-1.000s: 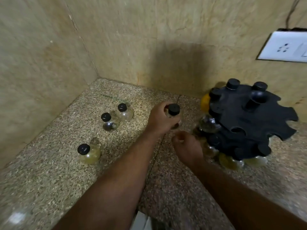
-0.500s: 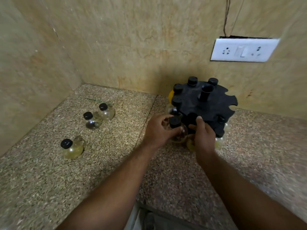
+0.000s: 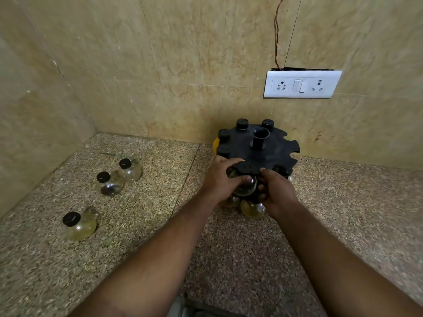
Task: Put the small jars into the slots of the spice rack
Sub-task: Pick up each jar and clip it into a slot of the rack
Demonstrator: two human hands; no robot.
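Left hand (image 3: 219, 179) grips a jar (image 3: 246, 185) at a slot, right hand (image 3: 278, 194) clutches the rack (image 3: 277, 154), several seated, three loose jars (image 3: 79, 226) to go.

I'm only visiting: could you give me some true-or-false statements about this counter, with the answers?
Three small jars stand loose on the counter, left of the spice rack. True.
The left hand holds nothing. False: it grips a black-capped jar at the rack's near edge.
Every rack slot is filled. False: slots on its right side are open.
A white switchboard is on the wall above the rack. True.
The right hand holds the rack's edge. True.
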